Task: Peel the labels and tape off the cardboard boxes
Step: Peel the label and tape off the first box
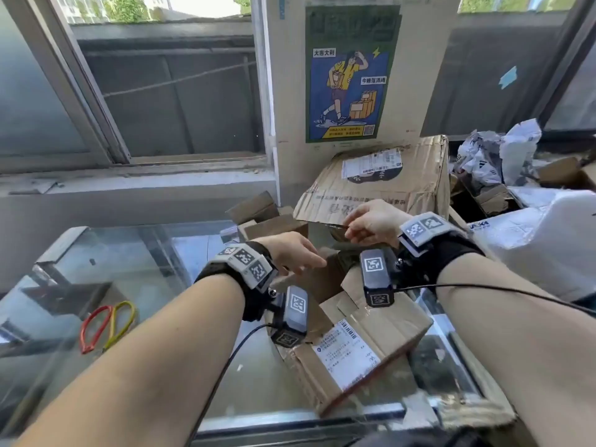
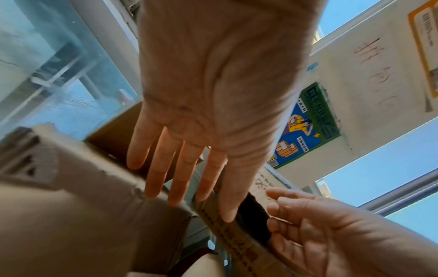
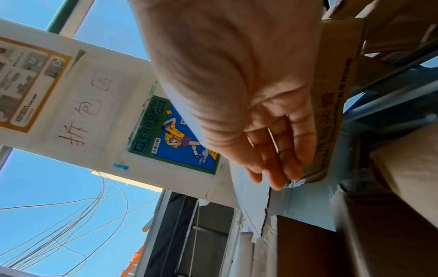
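Before us the glass table (image 1: 135, 262) carries most of the scene, and at its far right a big creased cardboard box (image 1: 380, 188) leans against the wall under a blue and green poster (image 1: 350, 72), with a white shipping label (image 1: 371, 162) on its upper face. Nearer to us, at the table's front edge, lies a smaller open cardboard box (image 1: 364, 343), its flaps spread, with its own white label (image 1: 343, 350) facing up on the side closest to us. To the right we see a heap of white plastic bags (image 1: 503, 153) and more packaging. On the glass to the left lie the red and yellow scissors (image 1: 108, 324), well apart from both boxes. Our left hand (image 1: 293, 251) reaches out over the open top of the smaller box with fingers straight and spread, holding nothing; the left wrist view shows the fingertips (image 2: 175, 198) over a flap edge, though we cannot tell whether they touch it. Our right hand (image 1: 371, 222) is higher and farther, at the lower torn edge of the big box, with fingers drawn together as if pinching something thin there; what it pinches we cannot make out, and the label on that box sits well above the hand.
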The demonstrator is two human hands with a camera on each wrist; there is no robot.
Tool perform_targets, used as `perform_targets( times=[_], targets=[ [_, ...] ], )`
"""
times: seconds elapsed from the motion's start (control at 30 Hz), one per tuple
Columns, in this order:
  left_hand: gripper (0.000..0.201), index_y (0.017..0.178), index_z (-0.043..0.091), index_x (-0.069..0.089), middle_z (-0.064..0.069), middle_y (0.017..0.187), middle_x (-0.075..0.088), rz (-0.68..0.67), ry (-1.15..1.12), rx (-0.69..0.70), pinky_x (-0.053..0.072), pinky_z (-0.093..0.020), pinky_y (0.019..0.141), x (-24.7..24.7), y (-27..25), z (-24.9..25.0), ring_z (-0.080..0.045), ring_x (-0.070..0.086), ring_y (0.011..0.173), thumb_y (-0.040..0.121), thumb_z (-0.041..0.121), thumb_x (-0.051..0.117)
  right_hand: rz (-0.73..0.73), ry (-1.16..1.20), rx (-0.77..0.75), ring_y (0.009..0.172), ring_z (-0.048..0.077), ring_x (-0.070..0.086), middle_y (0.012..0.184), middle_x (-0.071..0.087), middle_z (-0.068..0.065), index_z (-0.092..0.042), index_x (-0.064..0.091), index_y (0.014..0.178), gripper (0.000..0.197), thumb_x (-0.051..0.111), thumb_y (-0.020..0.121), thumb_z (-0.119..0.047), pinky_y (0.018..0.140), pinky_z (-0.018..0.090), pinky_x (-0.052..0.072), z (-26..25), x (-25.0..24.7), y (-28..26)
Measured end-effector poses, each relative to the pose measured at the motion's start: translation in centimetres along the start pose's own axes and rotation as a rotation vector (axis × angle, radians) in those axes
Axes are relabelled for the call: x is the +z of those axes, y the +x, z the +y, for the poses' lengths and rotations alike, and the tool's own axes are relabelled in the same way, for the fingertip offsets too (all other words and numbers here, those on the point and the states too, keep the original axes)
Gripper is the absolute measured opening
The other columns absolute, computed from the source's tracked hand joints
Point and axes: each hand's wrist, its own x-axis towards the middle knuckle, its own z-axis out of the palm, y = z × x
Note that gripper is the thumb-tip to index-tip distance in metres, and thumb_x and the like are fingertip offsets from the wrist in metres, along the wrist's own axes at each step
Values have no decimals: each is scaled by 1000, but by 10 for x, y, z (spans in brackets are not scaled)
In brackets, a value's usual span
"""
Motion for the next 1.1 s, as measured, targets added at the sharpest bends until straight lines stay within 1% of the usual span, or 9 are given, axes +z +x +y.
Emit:
perform_targets(
  times=[0.1, 0.17, 0.23, 0.4, 0.5, 0.6, 0.8, 0.97, 1.1],
  targets=[
    [40, 126, 18, 59, -1, 111, 66, -83, 34, -9, 53, -35, 92, 11, 4, -12, -18, 65, 103, 91, 36, 64, 35, -59, 33, 69, 19, 61, 88, 67, 17, -4, 62, 89, 13, 52, 91, 5, 59, 23, 54, 5, 7, 3],
    [41, 126, 21, 58, 1, 115, 64, -141, 58, -1, 51, -37, 96, 21, 5, -17, -19, 61, 109, 90, 39, 65, 41, -103, 49, 83, 24, 63, 101, 68, 19, 1, 63, 102, 15, 52, 93, 1, 73, 30, 53, 9, 14, 5],
    [43, 124, 26, 60, 1, 120, 63, -176, 94, 9, 49, -38, 99, 27, 7, -20, -19, 59, 111, 86, 45, 68, 44, -140, 69, 88, 24, 59, 111, 67, 20, 2, 62, 110, 20, 51, 94, -2, 75, 31, 50, 13, 19, 8],
    [56, 120, 27, 64, 5, 111, 66, -250, 158, -26, 52, -34, 94, 37, 12, -31, -13, 63, 101, 74, 57, 74, 86, -240, 92, 93, 21, 60, 113, 68, 13, -7, 68, 104, 18, 55, 92, -8, 89, 37, 50, 24, 28, 14],
    [29, 94, 27, 70, 7, 91, 70, -314, 180, -64, 56, -30, 81, 36, 13, -38, -12, 67, 85, 74, 46, 79, 87, -270, 117, 86, 19, 58, 108, 68, 13, -9, 69, 104, 19, 57, 91, -10, 79, 33, 47, 32, 29, 12],
    [10, 79, 25, 70, 5, 77, 72, -331, 94, -56, 56, -27, 67, 31, 8, -40, -12, 68, 74, 78, 29, 80, 80, -317, 133, 83, 18, 57, 101, 68, 10, -10, 70, 106, 20, 58, 90, -13, 82, 35, 49, 37, 24, 5],
    [21, 91, 13, 65, -6, 83, 70, -143, -321, 3, 56, -35, 76, 23, -11, -34, -20, 67, 77, 76, 18, 79, -19, -277, 78, 107, 25, 63, 114, 67, 9, -10, 64, 113, 23, 56, 94, -18, 94, 39, 49, 25, -6, -13],
    [16, 81, 14, 62, -8, 78, 67, 157, -713, 80, 53, -33, 64, 24, -19, -23, -21, 63, 70, 77, 17, 77, -38, -222, -112, 89, 18, 63, 108, 68, 12, -3, 64, 108, 21, 59, 92, -16, 73, 24, 52, 13, -35, -29],
    [15, 81, 13, 63, -10, 82, 70, 247, -975, 124, 56, -31, 62, 36, -29, -9, -19, 66, 66, 74, 13, 76, 88, -213, -271, 97, 19, 62, 109, 68, 8, -8, 69, 107, 23, 66, 88, -21, 93, 33, 49, 9, -50, -39]
  ],
)
